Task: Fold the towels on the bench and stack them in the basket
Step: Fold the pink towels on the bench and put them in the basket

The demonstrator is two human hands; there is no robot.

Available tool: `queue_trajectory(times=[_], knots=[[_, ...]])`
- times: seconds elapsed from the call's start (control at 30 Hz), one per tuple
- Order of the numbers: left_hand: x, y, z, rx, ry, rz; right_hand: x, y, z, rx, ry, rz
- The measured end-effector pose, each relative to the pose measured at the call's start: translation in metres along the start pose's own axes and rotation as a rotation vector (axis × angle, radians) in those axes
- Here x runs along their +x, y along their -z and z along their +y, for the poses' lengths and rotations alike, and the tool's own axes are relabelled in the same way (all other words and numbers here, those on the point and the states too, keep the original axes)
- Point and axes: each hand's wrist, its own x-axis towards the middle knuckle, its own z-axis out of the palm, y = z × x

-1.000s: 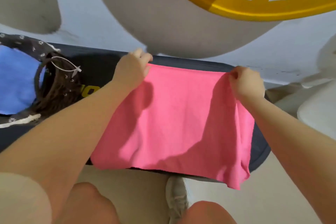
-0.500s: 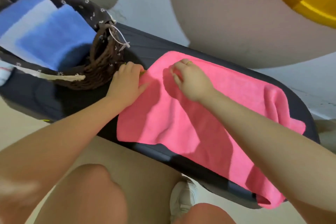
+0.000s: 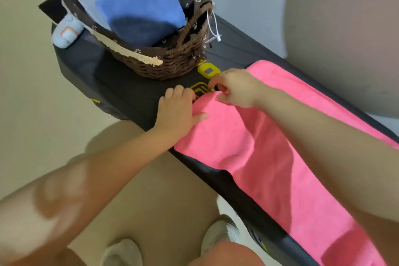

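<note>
A pink towel (image 3: 280, 157) lies spread along the black bench (image 3: 129, 90), running from the middle to the lower right. My left hand (image 3: 178, 112) rests on the towel's left edge, fingers curled at the edge and thumb flat on the cloth. Just to its right, my right hand (image 3: 234, 86) pinches the same edge. A brown wicker basket (image 3: 172, 65) with a flowered dark liner stands at the bench's far left end. Inside it lie folded blue towels (image 3: 140, 6) and a pale grey one.
A small pale blue device (image 3: 67, 33) lies on the bench beside the basket. A white cord (image 3: 212, 28) hangs from the basket's rim. Beige floor lies left of the bench. My white shoes (image 3: 220, 233) stand on the floor below the bench's near edge.
The towel went from held up by its two top corners to lying flat on the bench. Both hands have come together at its left edge, and the view has swung towards the basket.
</note>
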Motion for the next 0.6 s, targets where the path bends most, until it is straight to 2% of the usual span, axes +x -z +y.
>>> queue_trajectory(times=[0.07, 0.17, 0.23, 0.37, 0.47, 0.6], knots=[[-0.001, -0.001, -0.001, -0.039, 0.014, -0.03, -0.007, 0.001, 0.0, -0.058, 0.076, -0.11], [-0.003, 0.0, -0.002, -0.167, -0.055, -0.05, -0.018, 0.002, 0.003, -0.094, 0.135, -0.145], [-0.003, 0.006, -0.004, -0.321, -0.14, -0.068, -0.022, 0.007, 0.003, -0.025, 0.146, -0.156], [-0.002, 0.025, -0.009, -0.627, -0.146, -0.097, -0.027, 0.033, 0.004, 0.17, 0.009, -0.167], [0.001, 0.037, -0.01, -0.68, -0.098, -0.083, -0.031, 0.052, 0.005, 0.292, -0.089, -0.223], [0.004, 0.051, -0.017, -0.653, -0.112, -0.084, -0.03, 0.06, 0.009, -0.008, -0.13, -0.276]])
